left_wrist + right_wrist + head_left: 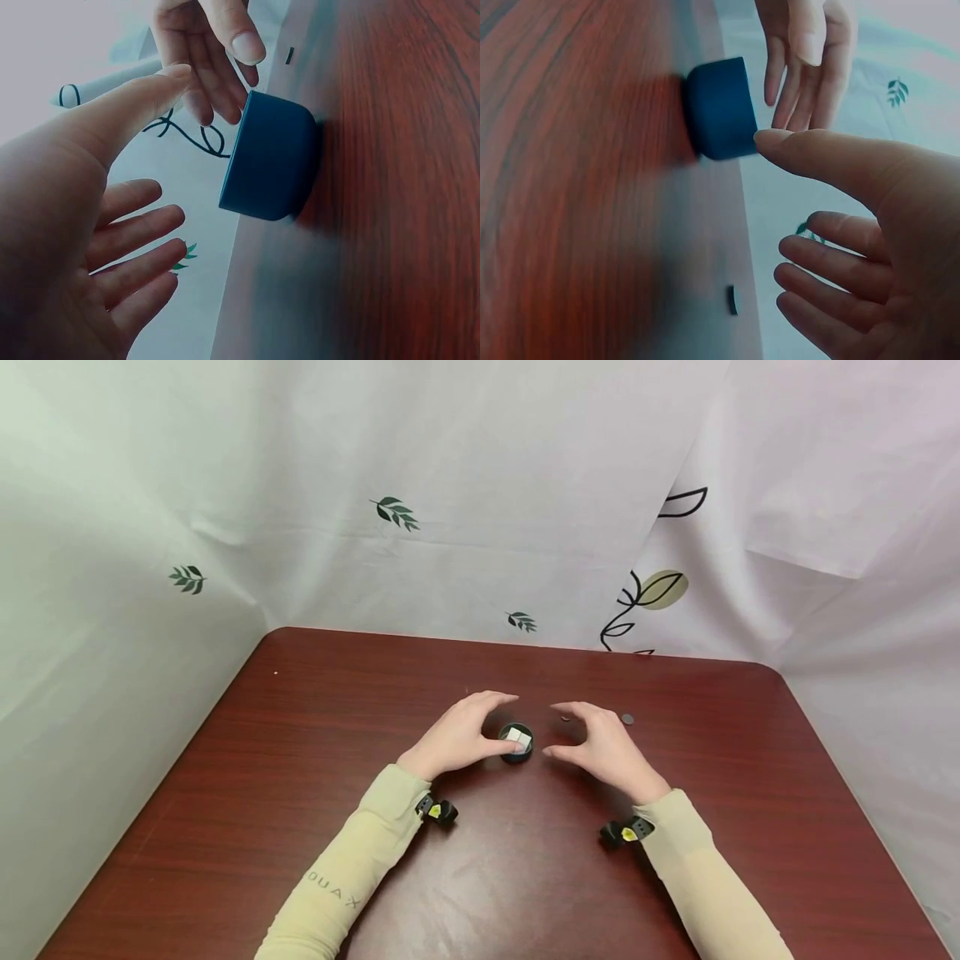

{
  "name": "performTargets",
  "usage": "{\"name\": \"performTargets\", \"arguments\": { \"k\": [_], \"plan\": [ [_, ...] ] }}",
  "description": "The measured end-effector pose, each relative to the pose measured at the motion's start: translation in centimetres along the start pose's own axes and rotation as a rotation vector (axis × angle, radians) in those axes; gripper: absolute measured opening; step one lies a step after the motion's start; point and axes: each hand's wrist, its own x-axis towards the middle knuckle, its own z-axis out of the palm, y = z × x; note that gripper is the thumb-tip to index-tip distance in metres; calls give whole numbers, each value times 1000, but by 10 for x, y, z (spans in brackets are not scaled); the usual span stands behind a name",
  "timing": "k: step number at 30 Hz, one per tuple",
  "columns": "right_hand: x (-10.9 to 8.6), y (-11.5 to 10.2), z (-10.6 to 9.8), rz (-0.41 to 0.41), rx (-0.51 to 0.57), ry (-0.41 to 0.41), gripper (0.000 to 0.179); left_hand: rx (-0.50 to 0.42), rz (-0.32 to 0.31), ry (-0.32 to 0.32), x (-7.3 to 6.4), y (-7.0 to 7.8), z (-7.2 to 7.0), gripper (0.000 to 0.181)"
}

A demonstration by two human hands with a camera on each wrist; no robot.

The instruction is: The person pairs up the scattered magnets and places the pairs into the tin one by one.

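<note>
A small dark blue cup (515,759) stands upright on the brown table, with white flat-sided pieces (518,737) inside; its smooth side (268,161) faces the left wrist view. Left of it is my left hand (461,737), thumb and fingers spread apart, with the thumb tip overlapping the cup's opening in the head view. To the right, my right hand (606,745) has its fingers extended and a gap separates it from the cup in the head view. Neither hand grips anything.
A small dark disc (627,719) lies on the table (480,877) beyond the right hand. Another small item (566,718) is partly visible by the right fingertips. White patterned cloth (465,560) hangs behind the table's far edge.
</note>
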Motion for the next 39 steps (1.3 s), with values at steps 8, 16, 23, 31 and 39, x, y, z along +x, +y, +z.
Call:
{"name": "performTargets", "arguments": {
  "k": [8, 16, 23, 31, 39],
  "plan": [
    [-7, 9, -13, 21, -29, 47, 66, 20, 27, -6, 4, 7, 4, 77],
    [-12, 20, -23, 27, -65, 101, 64, 28, 74, -22, 13, 18, 10, 79],
    [-18, 25, -29, 35, -66, 120, 64, 32, 111, -33, 22, 28, 17, 79],
    [-22, 35, -37, 25, -56, 163, 60, 38, 126, -51, 33, 40, 23, 76],
    [-27, 42, -46, 54, -68, 188, 62, 29, 117, -59, 47, 49, 32, 76]
  ]
}}
